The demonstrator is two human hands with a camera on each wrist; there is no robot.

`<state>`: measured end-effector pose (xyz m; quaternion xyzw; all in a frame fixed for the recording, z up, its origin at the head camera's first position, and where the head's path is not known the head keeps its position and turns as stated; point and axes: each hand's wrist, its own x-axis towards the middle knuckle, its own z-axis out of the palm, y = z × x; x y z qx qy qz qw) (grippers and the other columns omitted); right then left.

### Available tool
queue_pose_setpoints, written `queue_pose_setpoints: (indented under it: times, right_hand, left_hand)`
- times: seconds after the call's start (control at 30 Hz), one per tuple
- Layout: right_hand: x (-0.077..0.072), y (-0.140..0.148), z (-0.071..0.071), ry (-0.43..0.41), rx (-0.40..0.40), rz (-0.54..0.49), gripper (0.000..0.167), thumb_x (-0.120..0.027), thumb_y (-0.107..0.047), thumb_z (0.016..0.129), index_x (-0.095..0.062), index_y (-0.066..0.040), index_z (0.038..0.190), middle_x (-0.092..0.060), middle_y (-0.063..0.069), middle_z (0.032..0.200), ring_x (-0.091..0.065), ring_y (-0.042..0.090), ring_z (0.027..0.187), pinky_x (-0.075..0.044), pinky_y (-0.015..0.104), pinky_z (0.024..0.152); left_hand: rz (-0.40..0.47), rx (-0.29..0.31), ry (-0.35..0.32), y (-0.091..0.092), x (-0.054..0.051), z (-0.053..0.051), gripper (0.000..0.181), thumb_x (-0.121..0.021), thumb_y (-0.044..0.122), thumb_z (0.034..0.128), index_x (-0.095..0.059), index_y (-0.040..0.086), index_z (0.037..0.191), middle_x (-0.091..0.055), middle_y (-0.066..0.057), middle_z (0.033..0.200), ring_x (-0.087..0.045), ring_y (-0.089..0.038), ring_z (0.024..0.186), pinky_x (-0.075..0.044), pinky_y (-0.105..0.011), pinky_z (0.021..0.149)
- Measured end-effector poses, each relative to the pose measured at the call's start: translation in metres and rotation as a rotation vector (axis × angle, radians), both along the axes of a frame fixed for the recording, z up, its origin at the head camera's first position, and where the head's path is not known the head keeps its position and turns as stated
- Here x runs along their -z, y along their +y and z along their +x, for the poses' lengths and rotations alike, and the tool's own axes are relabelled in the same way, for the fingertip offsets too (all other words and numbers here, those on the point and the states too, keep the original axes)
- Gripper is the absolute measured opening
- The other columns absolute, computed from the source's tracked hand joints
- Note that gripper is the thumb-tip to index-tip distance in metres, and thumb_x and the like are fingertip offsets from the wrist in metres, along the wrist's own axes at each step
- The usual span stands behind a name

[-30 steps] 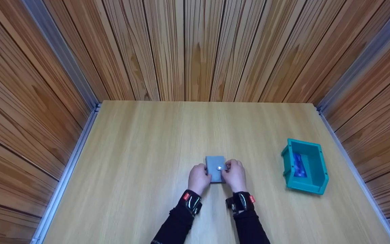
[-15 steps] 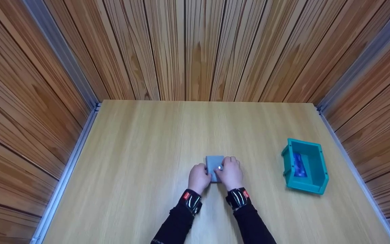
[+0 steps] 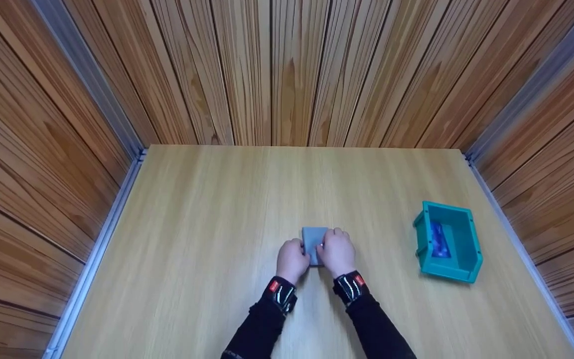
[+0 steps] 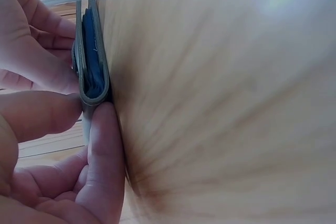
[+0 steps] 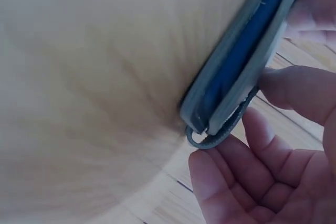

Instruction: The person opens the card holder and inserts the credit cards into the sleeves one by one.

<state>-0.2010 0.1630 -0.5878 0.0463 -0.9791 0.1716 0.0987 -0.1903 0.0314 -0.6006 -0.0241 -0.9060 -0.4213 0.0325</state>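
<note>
Two hands busy with a little wallet

I see a small gray-blue wallet lying folded on the wooden table. The left hand is at the wallet's left side, with thumb and pointer finger pinching the folded edge. The right hand is at the wallet's right side. Its thumb and fingers are curled around the little strap, which bends around that side. A green bin sits well off to the right of the wallet.

How far along is it? The wallet is folded over already, and I think the work is at the strap. I can't tell if the strap is being closed or pulled open, so that bit looks unfinished to me.

Some things are hard to see. The right hand hides most of the strap from above. Blue stuff shows inside the wallet, but I can't tell if it is lining or something tucked in. The shiny blue thing in the bin is too blurry to name.
</note>
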Motion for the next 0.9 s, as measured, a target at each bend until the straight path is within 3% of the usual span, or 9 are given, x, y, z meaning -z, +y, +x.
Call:
queue_pose_setpoints:
  times: [0.23,0.6,0.9]
  right_hand:
    - [0.0010,-0.0021,-0.0003,0.101,-0.016,0.074,0.022,-0.075,-0.013,0.079,-0.061,0.004,0.083,-0.059,0.017,0.080,-0.057,0.033,0.073,-0.051,0.045,0.060]
    - [0.0071,-0.0002,-0.0006,0.236,-0.049,0.064,0.011,-0.069,-0.004,0.076,-0.059,0.001,0.076,-0.057,0.012,0.071,-0.056,0.031,0.063,-0.048,0.044,0.053]
    - [0.0056,0.0021,-0.0024,0.194,-0.039,0.032,0.010,-0.068,-0.005,0.077,-0.062,0.002,0.079,-0.057,0.012,0.072,-0.057,0.031,0.065,-0.049,0.045,0.056]
  left_hand:
    - [-0.003,0.001,0.004,-0.0001,0.0002,-0.0013,0.015,-0.073,-0.001,0.0738,-0.059,0.004,0.071,-0.041,0.004,0.064,-0.040,-0.016,0.059,-0.038,-0.034,0.055]
    - [-0.012,-0.002,0.027,0.0019,0.0021,-0.0003,0.013,-0.074,-0.001,0.0713,-0.062,0.002,0.074,-0.051,-0.001,0.066,-0.051,-0.021,0.063,-0.044,-0.038,0.060]
    - [0.019,-0.002,-0.041,0.0015,-0.0003,-0.0013,0.012,-0.073,-0.002,0.0736,-0.061,0.002,0.076,-0.049,0.000,0.070,-0.047,-0.017,0.065,-0.044,-0.036,0.061]
